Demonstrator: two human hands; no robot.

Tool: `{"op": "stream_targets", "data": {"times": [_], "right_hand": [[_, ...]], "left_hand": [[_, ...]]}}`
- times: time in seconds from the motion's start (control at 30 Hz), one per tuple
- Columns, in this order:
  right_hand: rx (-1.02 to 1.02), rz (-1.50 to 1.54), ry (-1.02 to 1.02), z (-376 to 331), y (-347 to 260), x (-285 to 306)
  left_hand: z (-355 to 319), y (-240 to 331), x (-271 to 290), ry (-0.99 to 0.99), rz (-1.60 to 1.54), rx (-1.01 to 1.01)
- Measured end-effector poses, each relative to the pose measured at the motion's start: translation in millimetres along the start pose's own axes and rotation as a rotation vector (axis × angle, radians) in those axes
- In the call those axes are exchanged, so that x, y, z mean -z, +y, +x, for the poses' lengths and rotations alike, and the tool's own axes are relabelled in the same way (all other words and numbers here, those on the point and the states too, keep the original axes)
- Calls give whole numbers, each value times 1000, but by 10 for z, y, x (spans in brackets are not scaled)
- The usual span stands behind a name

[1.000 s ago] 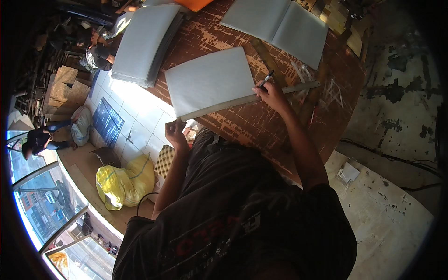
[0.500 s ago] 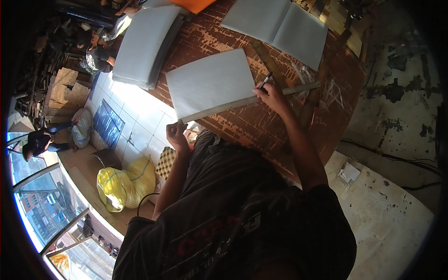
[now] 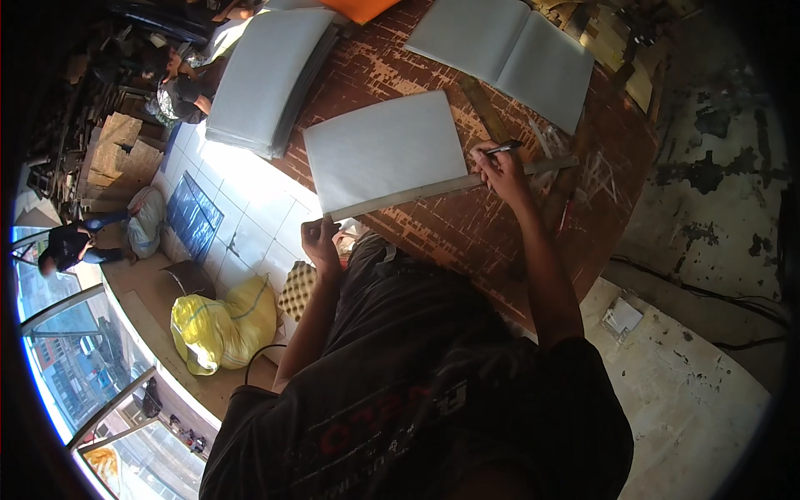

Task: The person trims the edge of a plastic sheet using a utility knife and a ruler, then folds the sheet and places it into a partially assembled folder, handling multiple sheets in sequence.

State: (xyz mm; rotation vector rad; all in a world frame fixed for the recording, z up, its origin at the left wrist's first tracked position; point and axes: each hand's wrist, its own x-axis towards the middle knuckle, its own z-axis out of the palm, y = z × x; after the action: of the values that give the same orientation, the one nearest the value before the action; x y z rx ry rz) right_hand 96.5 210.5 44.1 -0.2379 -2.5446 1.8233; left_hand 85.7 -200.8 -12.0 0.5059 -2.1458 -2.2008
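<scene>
A single whitish sheet (image 3: 387, 150) lies at the near left of the worn brown table. Along its near edge runs a long, pale straightedge (image 3: 417, 198), which reaches past the sheet to the right. My left hand (image 3: 321, 243) is closed on the straightedge's left end at the sheet's corner, by the table's edge. Between the fingers of my right hand (image 3: 502, 177) is a dark pen (image 3: 503, 147), tilted nearly flat with one end toward the right. That hand rests at the straightedge, just right of the sheet; whether the pen touches anything is hidden.
A thick stack of sheets (image 3: 265, 79) stands at the table's far left, and more sheets (image 3: 504, 54) lie at the back. A brown strip (image 3: 483, 108) and clear scraps (image 3: 596, 175) lie to the right. Yellow sacks (image 3: 223, 325) sit on the left; other people are beyond.
My right hand has slid a little right along the straightedge, and the pen has tipped from steep to nearly flat. My left hand keeps its hold. The whole view has shifted slightly.
</scene>
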Motion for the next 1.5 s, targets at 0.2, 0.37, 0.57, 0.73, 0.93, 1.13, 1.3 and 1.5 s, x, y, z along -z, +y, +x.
{"op": "stream_targets", "data": {"times": [0.2,0.37,0.57,0.73,0.93,1.13,1.3,1.5], "right_hand": [[423,-663,-87,-89,-177,171],[227,-691,-201,-209,-167,197],[94,-519,-187,-77,-160,358],[143,-521,-63,299,-328,512],[248,-601,38,870,-347,497],[356,-627,2,1435,-343,370],[384,-645,-34,1691,-319,276],[372,-629,-82,1775,-227,201]], "left_hand": [[243,-39,23,120,338,-222],[645,407,-233,115,402,-311],[1157,665,-399,29,496,-232],[1548,266,-440,134,738,-508],[1640,281,-680,202,859,-723],[1757,140,-732,285,726,-601],[1669,191,-836,343,771,-454],[1616,281,-906,366,762,-422]]}}
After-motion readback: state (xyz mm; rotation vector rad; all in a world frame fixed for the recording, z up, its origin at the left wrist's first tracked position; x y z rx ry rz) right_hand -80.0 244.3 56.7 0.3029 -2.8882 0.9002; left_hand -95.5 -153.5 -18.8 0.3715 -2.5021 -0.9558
